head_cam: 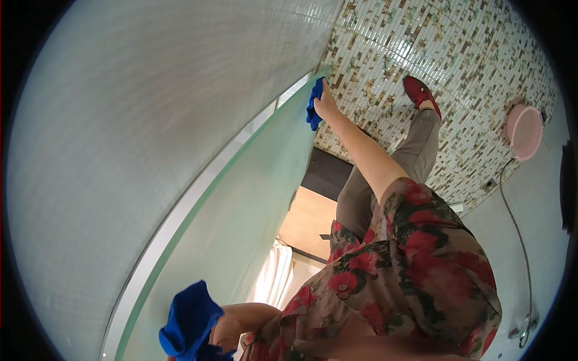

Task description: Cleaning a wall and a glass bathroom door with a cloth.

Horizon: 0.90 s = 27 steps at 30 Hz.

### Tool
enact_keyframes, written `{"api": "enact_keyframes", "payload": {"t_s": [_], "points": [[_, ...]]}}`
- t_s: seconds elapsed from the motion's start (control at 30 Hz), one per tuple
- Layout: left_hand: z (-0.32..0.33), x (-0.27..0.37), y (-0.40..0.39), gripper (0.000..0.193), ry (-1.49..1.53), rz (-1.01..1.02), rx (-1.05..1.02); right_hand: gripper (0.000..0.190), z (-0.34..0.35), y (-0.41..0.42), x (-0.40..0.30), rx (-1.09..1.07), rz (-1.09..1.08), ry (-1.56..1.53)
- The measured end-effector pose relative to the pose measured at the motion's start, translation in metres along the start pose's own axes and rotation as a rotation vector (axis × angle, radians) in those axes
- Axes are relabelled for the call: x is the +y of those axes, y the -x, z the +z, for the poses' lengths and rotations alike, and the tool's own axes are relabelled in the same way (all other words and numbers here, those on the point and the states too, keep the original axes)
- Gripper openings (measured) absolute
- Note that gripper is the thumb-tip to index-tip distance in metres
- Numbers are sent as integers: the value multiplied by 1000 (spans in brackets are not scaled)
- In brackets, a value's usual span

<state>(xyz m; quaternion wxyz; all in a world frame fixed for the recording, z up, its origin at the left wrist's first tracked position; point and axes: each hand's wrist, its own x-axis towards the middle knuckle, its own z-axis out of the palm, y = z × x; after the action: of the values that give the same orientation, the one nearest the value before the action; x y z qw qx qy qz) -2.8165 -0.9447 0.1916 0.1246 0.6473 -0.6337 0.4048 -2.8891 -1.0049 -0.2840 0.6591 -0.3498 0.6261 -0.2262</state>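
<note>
My right hand (326, 104), arm stretched forward, holds a crumpled blue cloth (314, 106) at the far end of a greenish frosted-glass panel (226, 216). Close to me at the lower left, my left hand (224, 331) has another blue cloth (189, 318) in its grip; the cloth covers most of its fingers and overlaps the view of the glass. Whether this cloth touches the glass I cannot tell. A pale metal strip (180, 207) runs along the panel's edge beside the grey wall (135, 113).
Mosaic-patterned tile floor (375, 67) lies ahead, with my red shoe (417, 92) on it. A pink plastic basin (525, 132) is at the right, near a shower hose (519, 225) and its wall fitting. Beyond the glass are a dark threshold (326, 173) and a white curtain (274, 273).
</note>
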Motion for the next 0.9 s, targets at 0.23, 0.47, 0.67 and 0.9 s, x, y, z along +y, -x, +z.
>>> {"api": "enact_keyframes", "payload": {"t_s": [0.23,0.47,0.67,0.9], "points": [[32,-2,22,75,-45,58,-26,71,72,50,83,-299,420,-230],[56,0,42,76,-69,70,-27,20,52,-33,111,-71,593,-705],[41,-8,38,76,-102,80,-35,55,-12,-78,3,-113,419,-635],[-10,-16,-1,77,-126,41,30,78,-38,31,-125,-79,84,-454]]}}
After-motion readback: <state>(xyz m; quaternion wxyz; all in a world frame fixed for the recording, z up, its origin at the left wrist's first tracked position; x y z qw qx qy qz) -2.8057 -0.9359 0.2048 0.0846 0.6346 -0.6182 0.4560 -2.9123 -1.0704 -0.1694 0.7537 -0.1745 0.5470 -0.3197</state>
